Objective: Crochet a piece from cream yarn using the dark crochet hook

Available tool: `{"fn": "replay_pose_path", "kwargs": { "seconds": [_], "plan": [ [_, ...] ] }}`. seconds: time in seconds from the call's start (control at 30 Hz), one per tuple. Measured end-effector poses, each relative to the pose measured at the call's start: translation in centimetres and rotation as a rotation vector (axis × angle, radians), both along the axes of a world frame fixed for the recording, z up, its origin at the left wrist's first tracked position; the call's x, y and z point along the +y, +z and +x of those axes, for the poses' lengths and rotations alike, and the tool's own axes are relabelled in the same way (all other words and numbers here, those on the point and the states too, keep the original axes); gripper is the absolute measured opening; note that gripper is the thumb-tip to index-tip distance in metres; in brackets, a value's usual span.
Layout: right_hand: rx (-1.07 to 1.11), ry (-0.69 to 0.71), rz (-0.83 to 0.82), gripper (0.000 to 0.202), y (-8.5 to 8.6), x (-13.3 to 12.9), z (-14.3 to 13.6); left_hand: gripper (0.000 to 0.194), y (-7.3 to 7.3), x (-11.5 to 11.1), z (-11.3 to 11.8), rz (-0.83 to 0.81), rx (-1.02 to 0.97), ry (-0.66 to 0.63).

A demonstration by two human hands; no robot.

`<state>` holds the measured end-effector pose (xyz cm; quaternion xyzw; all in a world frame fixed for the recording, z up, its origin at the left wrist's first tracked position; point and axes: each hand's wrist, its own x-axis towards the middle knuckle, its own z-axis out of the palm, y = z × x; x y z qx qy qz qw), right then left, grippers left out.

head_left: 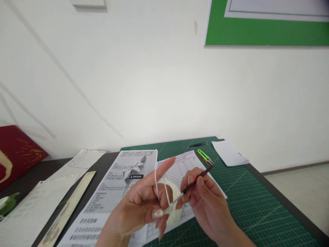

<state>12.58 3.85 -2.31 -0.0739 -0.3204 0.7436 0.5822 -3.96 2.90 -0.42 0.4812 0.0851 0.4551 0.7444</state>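
Observation:
My left hand (138, 206) pinches a small piece of white crochet work between thumb and fingers, and its index finger is stretched up with white yarn (156, 183) looped over it. In my right hand (208, 200) is a crochet hook (191, 185) with a dark handle, held like a pencil. The hook's metal shaft slants down left to the work at my left fingertips; its very tip is hard to make out. Behind the fingers, a ball of pale yarn (177, 214) rests on a lined form (183, 168), partly hidden by my hands.
A green cutting mat (246, 202) covers the right of the dark table. On it are green thread snips (204, 155), black tweezers (197, 144) and white paper (227, 152). To the left lie a printed pattern sheet (105, 195), a ruler (70, 206) and handwritten sheets (38, 202).

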Motion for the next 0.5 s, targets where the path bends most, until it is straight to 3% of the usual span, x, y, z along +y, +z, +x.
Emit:
{"fn": "replay_pose_path", "kwargs": {
  "seconds": [0.5],
  "plan": [
    [-0.047,-0.045,0.065,0.017,0.33,-0.11,0.34,0.068,-0.53,0.09,-0.32,0.001,0.031,-0.041]
  ]
}}
